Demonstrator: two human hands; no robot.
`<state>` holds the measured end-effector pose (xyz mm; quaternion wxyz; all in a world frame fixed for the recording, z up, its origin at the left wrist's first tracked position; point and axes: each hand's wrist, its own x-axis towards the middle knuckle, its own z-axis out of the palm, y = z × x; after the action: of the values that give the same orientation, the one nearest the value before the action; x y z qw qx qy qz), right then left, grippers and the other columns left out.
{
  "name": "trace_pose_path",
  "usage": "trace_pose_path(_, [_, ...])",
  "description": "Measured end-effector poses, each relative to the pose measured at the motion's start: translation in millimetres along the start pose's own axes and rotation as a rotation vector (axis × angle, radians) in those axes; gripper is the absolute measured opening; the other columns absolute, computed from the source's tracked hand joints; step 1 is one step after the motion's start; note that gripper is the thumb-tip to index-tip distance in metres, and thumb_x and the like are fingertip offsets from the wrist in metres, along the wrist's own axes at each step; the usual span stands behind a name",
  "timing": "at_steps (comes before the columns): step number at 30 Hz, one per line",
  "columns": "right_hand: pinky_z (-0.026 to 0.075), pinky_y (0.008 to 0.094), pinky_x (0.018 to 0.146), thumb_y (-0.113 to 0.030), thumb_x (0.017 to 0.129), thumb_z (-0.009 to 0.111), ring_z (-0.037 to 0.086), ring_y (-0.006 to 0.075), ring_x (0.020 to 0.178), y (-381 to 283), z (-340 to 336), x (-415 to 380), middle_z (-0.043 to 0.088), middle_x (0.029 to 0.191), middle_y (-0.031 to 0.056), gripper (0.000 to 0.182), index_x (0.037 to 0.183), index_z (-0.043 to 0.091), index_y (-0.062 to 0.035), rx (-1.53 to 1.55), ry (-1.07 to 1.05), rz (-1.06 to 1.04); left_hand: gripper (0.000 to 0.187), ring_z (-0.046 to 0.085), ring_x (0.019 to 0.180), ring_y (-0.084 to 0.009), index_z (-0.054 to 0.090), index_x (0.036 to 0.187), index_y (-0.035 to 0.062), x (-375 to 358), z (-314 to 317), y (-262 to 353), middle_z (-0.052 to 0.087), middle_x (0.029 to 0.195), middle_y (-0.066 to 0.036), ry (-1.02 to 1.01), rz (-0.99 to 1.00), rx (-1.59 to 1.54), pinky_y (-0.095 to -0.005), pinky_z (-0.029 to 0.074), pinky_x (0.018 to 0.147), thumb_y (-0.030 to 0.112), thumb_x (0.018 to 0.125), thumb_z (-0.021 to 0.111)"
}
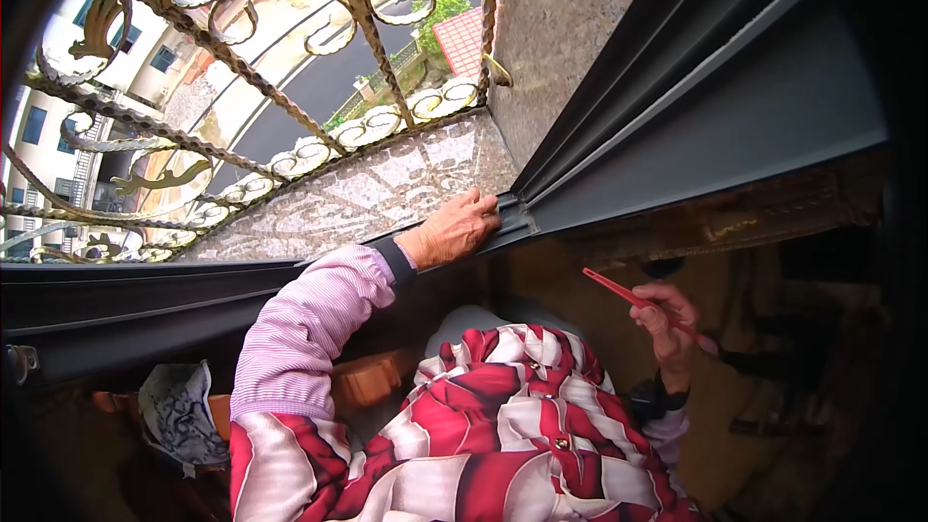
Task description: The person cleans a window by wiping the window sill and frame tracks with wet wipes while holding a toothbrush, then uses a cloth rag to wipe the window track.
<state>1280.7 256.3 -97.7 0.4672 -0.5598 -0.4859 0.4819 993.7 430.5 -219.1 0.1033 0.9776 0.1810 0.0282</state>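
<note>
My left hand (456, 232) is at the corner of the dark window track (517, 217), its fingers curled down against the rails. Whatever those fingers may hold is hidden beneath them. Over the dim indoor side, my right hand (667, 321) grips a slim red plastic stick (611, 285) between thumb and fingers. One narrow end of the stick points up and left, towards the window frame; its other end shows a little beyond the hand. The stick touches neither the track nor the frame.
A dark window frame (715, 116) rises at the right. Outside the track lie a stone ledge (387, 174) and an ornate metal grille (280, 106), with a street far below. A patterned cloth-like item (182, 411) is at lower left, beside a brown wooden piece (372, 379).
</note>
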Motion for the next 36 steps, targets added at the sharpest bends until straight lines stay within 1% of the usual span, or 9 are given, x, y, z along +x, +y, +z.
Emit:
trace_pose_path(5, [0.043, 0.0194, 0.063, -0.01, 0.082, 0.066, 0.054, 0.0074, 0.07, 2, -1, 0, 0.06, 0.081, 0.0031, 0.021, 0.096, 0.061, 0.0039, -0.035, 0.032, 0.0, 0.016, 0.05, 0.091, -0.0279, 0.062, 0.084, 0.0042, -21, -3, -12, 0.051, 0.09, -0.012, -0.07, -0.03, -0.106, -0.0345, 0.042, 0.081, 0.013, 0.071, 0.059])
trace_pose_path(9, [0.042, 0.0194, 0.063, -0.01, 0.082, 0.066, 0.053, 0.007, 0.07, 4, -3, -2, 0.06, 0.081, 0.0027, 0.021, 0.096, 0.061, 0.0041, -0.072, 0.037, -0.023, 0.012, 0.062, 0.073, -0.0329, 0.066, 0.074, 0.0032, -31, -21, -41, 0.063, 0.076, -0.016, -0.356, -0.299, -0.437, -0.0391, 0.05, 0.067, 0.013, 0.071, 0.06])
trace_pose_path(10, [0.042, 0.0194, 0.063, -0.009, 0.081, 0.066, 0.053, 0.0068, 0.07, 4, -3, -2, 0.06, 0.081, 0.0027, 0.02, 0.096, 0.061, 0.0041, -0.068, 0.046, -0.024, 0.018, 0.064, 0.074, -0.0329, 0.066, 0.086, 0.0023, -27, -33, -42, 0.066, 0.081, -0.017, -0.308, -0.4, -0.466, -0.0384, 0.05, 0.068, 0.011, 0.072, 0.058])
trace_pose_path(12, [0.042, 0.0193, 0.063, -0.009, 0.081, 0.066, 0.052, 0.0067, 0.07, 3, -2, -3, 0.06, 0.081, 0.0026, 0.02, 0.096, 0.061, 0.0038, -0.061, 0.055, -0.005, 0.025, 0.064, 0.073, -0.0283, 0.064, 0.096, 0.002, -20, -42, -36, 0.065, 0.079, -0.016, 0.129, -0.434, -0.572, -0.0359, 0.05, 0.069, 0.009, 0.073, 0.06])
trace_pose_path(14, [0.041, 0.0192, 0.063, -0.009, 0.081, 0.067, 0.052, 0.0064, 0.069, 2, -1, -5, 0.06, 0.082, 0.0026, 0.02, 0.096, 0.062, 0.0035, -0.072, 0.058, 0.004, 0.027, 0.063, 0.071, -0.0201, 0.062, 0.099, 0.0014, -5, -53, -21, 0.064, 0.075, -0.013, 0.258, -0.532, -0.697, -0.0322, 0.049, 0.068, 0.013, 0.075, 0.064])
trace_pose_path(16, [0.041, 0.0192, 0.062, -0.009, 0.081, 0.067, 0.051, 0.0062, 0.069, -1, 0, -3, 0.06, 0.083, 0.0028, 0.02, 0.096, 0.062, 0.0031, -0.106, 0.051, -0.01, 0.025, 0.063, 0.072, -0.024, 0.062, 0.098, 0.0017, 7, -26, -14, 0.064, 0.077, -0.013, 0.267, -0.534, -0.771, -0.0323, 0.049, 0.067, 0.015, 0.078, 0.065])
trace_pose_path(18, [0.041, 0.0192, 0.062, -0.009, 0.081, 0.067, 0.051, 0.0059, 0.069, -2, 2, -2, 0.059, 0.084, 0.0027, 0.02, 0.096, 0.062, 0.0029, -0.092, 0.045, -0.014, 0.017, 0.057, 0.085, -0.0272, 0.064, 0.091, 0.0054, 16, 6, -12, 0.059, 0.084, -0.007, 0.32, -0.259, -0.339, -0.0354, 0.045, 0.074, 0.019, 0.08, 0.063])
trace_pose_path(23, [0.04, 0.0191, 0.061, -0.01, 0.081, 0.067, 0.05, 0.0054, 0.068, 0, 2, -6, 0.059, 0.084, 0.0024, 0.019, 0.095, 0.062, 0.0027, -0.103, 0.058, -0.028, 0.026, 0.046, 0.095, -0.0227, 0.059, 0.099, 0.0084, 20, -5, -12, 0.046, 0.095, -0.008, 0.05, -0.002, 0.138, -0.0354, 0.037, 0.073, 0.022, 0.076, 0.057])
trace_pose_path(36, [0.041, 0.0193, 0.062, -0.011, 0.082, 0.067, 0.051, 0.006, 0.07, 8, 1, -7, 0.06, 0.083, 0.0025, 0.02, 0.096, 0.062, 0.0031, -0.101, 0.104, -0.008, 0.015, 0.049, 0.091, -0.0229, 0.059, 0.088, 0.0086, 8, 14, -25, 0.049, 0.093, -0.007, -0.02, 0.123, -0.041, -0.0337, 0.043, 0.073, 0.016, 0.075, 0.056])
